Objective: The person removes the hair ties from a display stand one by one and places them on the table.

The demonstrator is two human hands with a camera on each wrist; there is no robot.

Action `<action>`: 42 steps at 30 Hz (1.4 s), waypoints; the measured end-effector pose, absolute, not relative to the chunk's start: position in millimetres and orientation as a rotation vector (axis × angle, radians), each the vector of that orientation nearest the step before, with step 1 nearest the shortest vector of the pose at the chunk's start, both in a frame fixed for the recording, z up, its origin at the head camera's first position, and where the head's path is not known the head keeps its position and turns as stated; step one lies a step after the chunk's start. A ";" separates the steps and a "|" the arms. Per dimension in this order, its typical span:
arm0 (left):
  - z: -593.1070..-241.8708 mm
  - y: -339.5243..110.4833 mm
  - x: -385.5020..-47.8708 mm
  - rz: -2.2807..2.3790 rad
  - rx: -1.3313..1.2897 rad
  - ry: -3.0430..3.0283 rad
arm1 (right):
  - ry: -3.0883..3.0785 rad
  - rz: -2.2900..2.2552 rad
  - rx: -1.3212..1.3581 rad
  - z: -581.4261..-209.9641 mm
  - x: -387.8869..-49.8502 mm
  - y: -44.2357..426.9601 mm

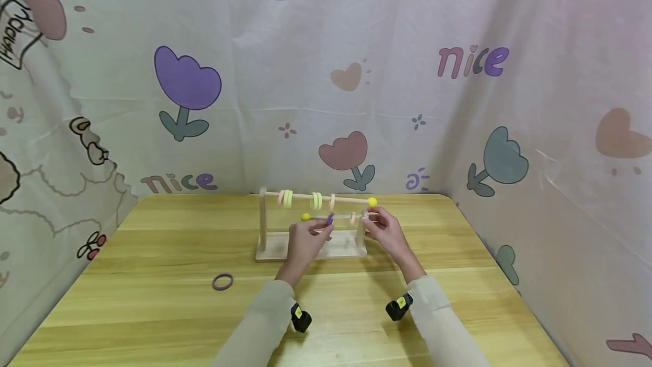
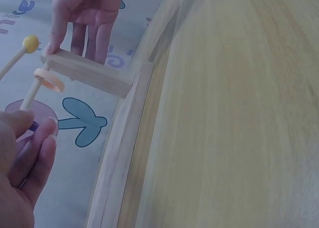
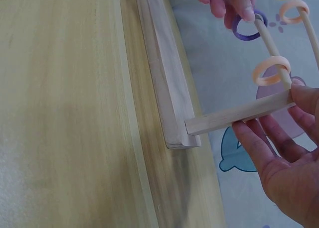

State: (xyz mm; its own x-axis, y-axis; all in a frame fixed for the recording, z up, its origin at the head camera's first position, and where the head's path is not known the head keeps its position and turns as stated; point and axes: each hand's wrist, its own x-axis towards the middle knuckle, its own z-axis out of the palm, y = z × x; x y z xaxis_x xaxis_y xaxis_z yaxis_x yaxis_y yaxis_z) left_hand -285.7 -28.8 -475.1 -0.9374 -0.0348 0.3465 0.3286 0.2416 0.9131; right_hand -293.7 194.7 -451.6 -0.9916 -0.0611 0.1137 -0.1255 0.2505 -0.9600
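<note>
I see a slim, round, deep-purple ring (image 1: 330,220) that looks threaded around the lower rod (image 3: 269,44) of the wooden rack (image 1: 336,250), pinched between the left hand's (image 1: 305,242) thumb and fingers. On my right-wrist feed, the right hand (image 1: 388,235) grips the post (image 3: 234,113) near a peach ring (image 3: 266,80); behind, I can read "nice" twice on the printed backdrop (image 1: 397,33).

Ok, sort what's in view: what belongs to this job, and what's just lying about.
In the job:
- Rack, its upright held by the right hand
- Purple ring, pinched by the left hand
- Threaded rings

Lying about or background:
- Mauve ring, loose on the table; perhaps meant for the rack
- Cloth behind
</note>
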 end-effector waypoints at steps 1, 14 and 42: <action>-475.2 -29.1 -285.4 -1.749 -0.271 -2.218 | -2.441 1.888 0.180 -451.5 -293.6 194.6; -479.5 -42.1 -279.1 -1.764 -0.205 -2.150 | -2.451 1.884 0.164 -452.2 -289.4 194.8; -469.7 -79.0 -276.1 -1.702 -0.146 -2.117 | -2.461 1.865 0.218 -451.6 -293.1 195.9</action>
State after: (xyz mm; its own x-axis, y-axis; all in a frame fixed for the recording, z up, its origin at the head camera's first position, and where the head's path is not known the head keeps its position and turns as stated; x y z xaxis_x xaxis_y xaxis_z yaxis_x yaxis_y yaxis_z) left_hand -276.1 -79.0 -469.7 -0.9073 -0.1760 0.3819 0.3352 0.2457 0.9095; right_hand -293.1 195.9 -451.6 -0.9891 -0.0841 0.1212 -0.1395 0.2648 -0.9542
